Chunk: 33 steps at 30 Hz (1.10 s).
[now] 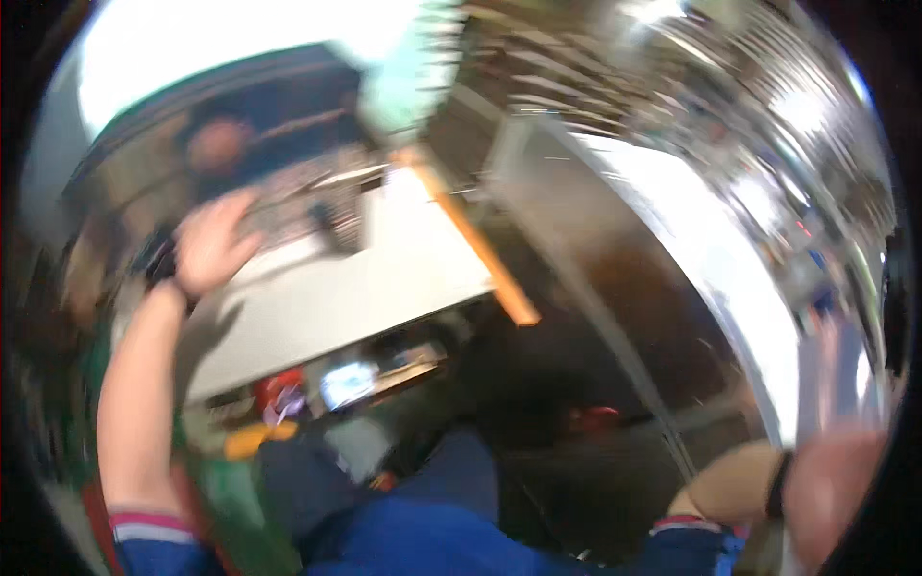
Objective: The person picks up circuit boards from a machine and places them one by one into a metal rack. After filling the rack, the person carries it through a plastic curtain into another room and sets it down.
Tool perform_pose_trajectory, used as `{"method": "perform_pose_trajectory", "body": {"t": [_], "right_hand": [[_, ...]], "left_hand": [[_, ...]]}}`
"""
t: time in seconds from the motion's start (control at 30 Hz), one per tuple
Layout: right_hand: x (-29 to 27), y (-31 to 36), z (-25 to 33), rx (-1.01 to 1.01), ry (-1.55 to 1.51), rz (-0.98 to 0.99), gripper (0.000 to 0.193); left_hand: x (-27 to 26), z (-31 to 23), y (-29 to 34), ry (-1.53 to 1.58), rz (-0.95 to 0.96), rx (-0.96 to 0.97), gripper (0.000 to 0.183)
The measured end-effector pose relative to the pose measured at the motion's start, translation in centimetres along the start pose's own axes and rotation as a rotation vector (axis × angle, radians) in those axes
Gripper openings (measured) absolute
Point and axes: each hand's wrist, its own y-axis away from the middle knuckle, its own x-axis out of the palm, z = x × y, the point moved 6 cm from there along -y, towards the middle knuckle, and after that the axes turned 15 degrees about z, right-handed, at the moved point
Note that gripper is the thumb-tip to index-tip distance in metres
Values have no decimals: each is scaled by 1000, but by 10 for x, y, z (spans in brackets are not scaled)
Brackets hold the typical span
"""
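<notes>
My left hand reaches over the left part of a white tabletop. Its thumb stands apart from the stretched fingers, and nothing shows in its grasp. A dark band sits at that wrist. Close beyond the fingers lies a blurred heap of small brownish pieces, their kind too smeared to tell. At the far right edge of the picture is my right hand, large and blurred by motion. Its fingers cannot be made out, nor whether it holds anything. A dark band crosses that wrist.
An orange strip edges the table's right end. Below the tabletop sit a red item, a bright pale item and a yellow item. A large dark brown panel with a pale metal frame stands to the right.
</notes>
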Motion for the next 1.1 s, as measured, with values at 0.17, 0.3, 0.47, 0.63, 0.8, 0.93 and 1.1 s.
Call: {"method": "perform_pose_trajectory", "body": {"t": [0.17, 0.3, 0.47, 0.63, 0.8, 0.93, 1.1], "right_hand": [[84, -9, -77, 19, -159, 106, 43], [28, 21, -163, 255, 178, 208, 49], [-75, 90, -255, 512, 644, 66, 57], [-222, 187, -300, 563, 1313, -283, 64], [-259, 312, -335, 1490, 601, -479, 70], [-232, 300, -340, 1343, 395, -344, 66], [-224, 285, -353, 1285, 637, 28, 60]], "left_hand": [[28, 94, 50, -269, -188, -187, 44], [27, 51, 6, -82, 13, -299, 43], [33, 67, 0, -215, -92, -242, 44], [39, 88, 3, -194, -132, -263, 43], [1, 26, -1, -7, 235, -448, 39], [24, 75, 10, 0, 47, -363, 35], [4, 20, 18, 37, 84, -359, 41]]}}
